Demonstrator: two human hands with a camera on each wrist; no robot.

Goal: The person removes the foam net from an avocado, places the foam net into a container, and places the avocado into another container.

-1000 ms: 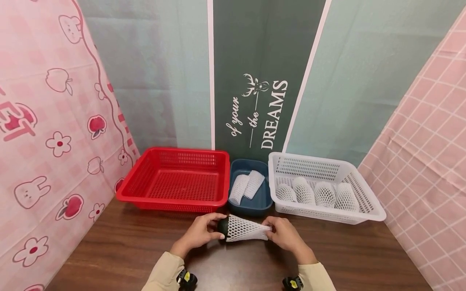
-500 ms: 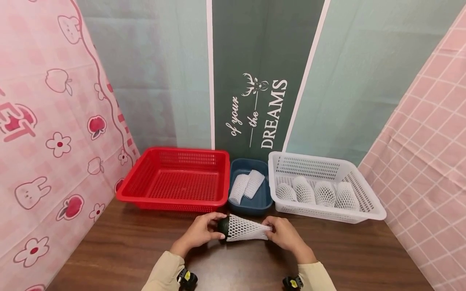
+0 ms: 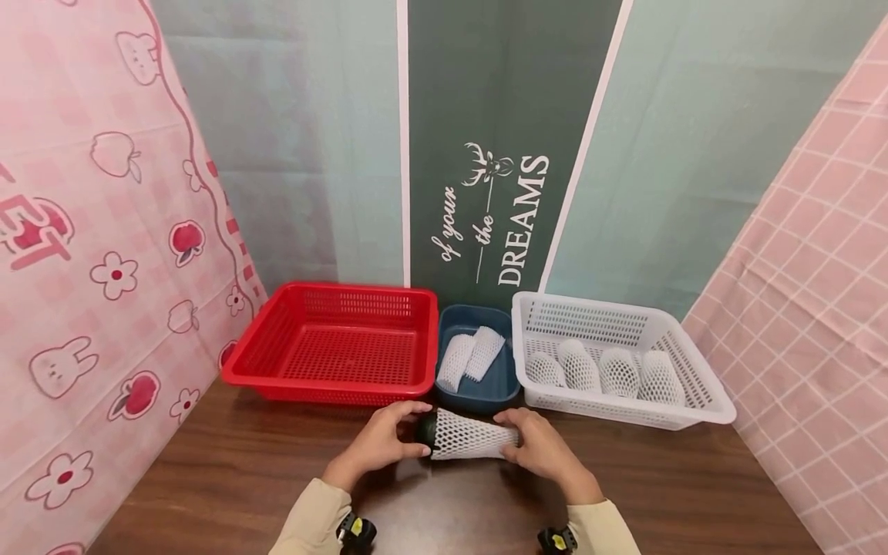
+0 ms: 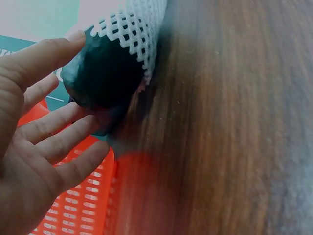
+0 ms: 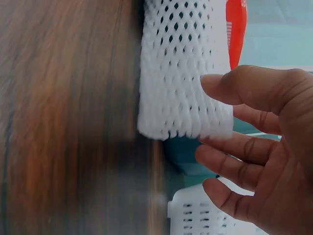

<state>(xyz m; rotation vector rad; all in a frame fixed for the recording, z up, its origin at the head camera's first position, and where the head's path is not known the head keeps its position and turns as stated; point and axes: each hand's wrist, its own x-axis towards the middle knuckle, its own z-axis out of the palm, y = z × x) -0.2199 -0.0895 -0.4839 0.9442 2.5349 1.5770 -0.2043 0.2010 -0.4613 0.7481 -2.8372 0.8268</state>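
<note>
A dark green avocado [image 3: 426,435] lies on its side near the table's front, its right part inside a white foam net sleeve [image 3: 473,437]. My left hand [image 3: 380,441] holds the bare left end between thumb and fingers; in the left wrist view the avocado's rounded dark skin [image 4: 105,73] shows below the net's edge. At the sleeve's other end, my right hand [image 3: 544,449] has its thumb on the near side and fingers on the far side. That loose end [image 5: 186,117] hangs spread and fairly flat in the right wrist view.
Behind the hands stand a red basket [image 3: 333,393] at left, a blue bin [image 3: 479,401] with two foam net sleeves [image 3: 455,361] in the middle, and a white basket [image 3: 617,408] at right. Several net-wrapped fruits [image 3: 619,372] lie in the white basket. Cloth walls enclose the brown table [image 3: 243,478].
My right fingers have loosened from the bunched end of the sleeve, and that end has spread wider. The left hand and the avocado stay nearly in place.
</note>
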